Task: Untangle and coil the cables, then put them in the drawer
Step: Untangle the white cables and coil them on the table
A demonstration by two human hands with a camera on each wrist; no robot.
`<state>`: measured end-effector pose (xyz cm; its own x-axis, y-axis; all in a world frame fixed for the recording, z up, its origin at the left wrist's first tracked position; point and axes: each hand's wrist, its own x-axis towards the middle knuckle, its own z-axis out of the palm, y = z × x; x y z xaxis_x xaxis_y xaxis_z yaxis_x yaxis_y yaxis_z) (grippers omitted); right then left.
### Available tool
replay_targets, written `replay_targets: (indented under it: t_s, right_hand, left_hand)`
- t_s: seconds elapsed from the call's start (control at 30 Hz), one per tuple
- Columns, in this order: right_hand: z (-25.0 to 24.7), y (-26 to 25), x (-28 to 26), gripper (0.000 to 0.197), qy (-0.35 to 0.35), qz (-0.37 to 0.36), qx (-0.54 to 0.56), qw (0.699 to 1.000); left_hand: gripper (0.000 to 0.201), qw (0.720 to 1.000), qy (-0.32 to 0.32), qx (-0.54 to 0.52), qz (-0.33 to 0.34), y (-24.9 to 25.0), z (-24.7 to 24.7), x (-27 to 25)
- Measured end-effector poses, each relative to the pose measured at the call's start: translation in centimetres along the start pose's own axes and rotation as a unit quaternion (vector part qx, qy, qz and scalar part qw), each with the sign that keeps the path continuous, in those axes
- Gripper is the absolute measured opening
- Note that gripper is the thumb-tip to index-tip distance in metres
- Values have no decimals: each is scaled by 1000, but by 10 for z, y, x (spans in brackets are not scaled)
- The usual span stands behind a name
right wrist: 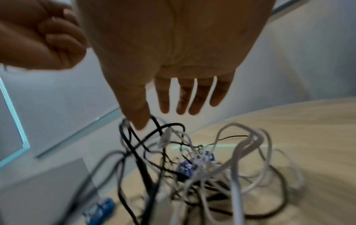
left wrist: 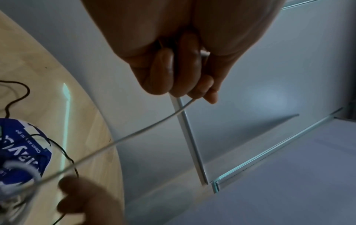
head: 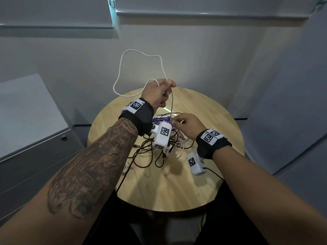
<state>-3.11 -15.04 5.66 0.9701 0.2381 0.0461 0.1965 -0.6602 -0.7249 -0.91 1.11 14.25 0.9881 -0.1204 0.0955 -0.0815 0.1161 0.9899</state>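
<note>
My left hand (head: 159,92) is raised above the round wooden table (head: 177,188) and grips a white cable (head: 172,103). Part of that cable stands up in a big loop behind the hand; another strand drops toward the table. In the left wrist view the curled fingers (left wrist: 173,73) close around the white cable (left wrist: 134,133), which runs taut down past my right hand (left wrist: 82,201). My right hand (head: 185,126) hovers over a tangle of black and white cables (head: 159,152). Seen from the right wrist, its fingers (right wrist: 183,99) are straight and the thumb touches the tangle (right wrist: 202,164).
A grey drawer cabinet (head: 35,138) with a lock stands left of the table. A blue-and-white packet (head: 161,119) lies under the cables at the table's far side. Grey walls close in behind and on the right.
</note>
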Motion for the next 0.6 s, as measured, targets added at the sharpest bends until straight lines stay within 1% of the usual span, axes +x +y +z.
replay_targets:
  t_s: [0.1,0.13,0.17,0.23,0.27,0.33,0.4,0.43,0.47,0.5,0.53,0.57,0.6]
  right_hand:
    - [-12,-17,5,17,25,-16,54,998]
    - [-15,-20,6,15,23,-20,62,998]
    - [-17,-20,7,14,10,-24,60,998]
    - [-15,-17,6,19,-40,-35,15,999]
    - [-11,-14,5,18,-52,-33,-2,998]
    - [-7,-12,3,13,-34,-30,19,999]
    - [-8,-13,2,15,12,-23,73,997]
    - [-11,-14,2,15,32,-18,105,994]
    - [-14,-16,1,15,46,-14,135,990]
    - [-17,-17,2,15,58,-12,157,986]
    - [-20,-19,3,14,69,-12,170,983]
    - [-24,-21,4,13,78,-15,177,981]
    - [-27,-23,5,12,82,-18,181,980]
  left_hand:
    - [21,1000,6,14,5,-4,-1,-1]
    - [21,1000,7,11,3,-6,-2,-2]
    - [21,1000,8,3,2,-7,-4,-3]
    - [22,1000,3,-29,-3,-7,-4,-5]
    - [22,999,2,-44,-4,-5,-3,-6]
    - [19,998,11,-55,-4,-4,-4,-5]
    - [7,999,29,-41,-18,-10,-8,-5]
    - [8,999,34,-15,-35,-17,-10,-6]
    - [15,997,30,38,-53,-27,-12,-8]
    - [19,991,16,115,-64,-38,-12,-12]
    - [20,979,-5,195,-67,-50,-10,-16]
    - [18,966,-22,250,-60,-62,-8,-21]
    - [14,960,-26,275,-54,-73,-5,-25]
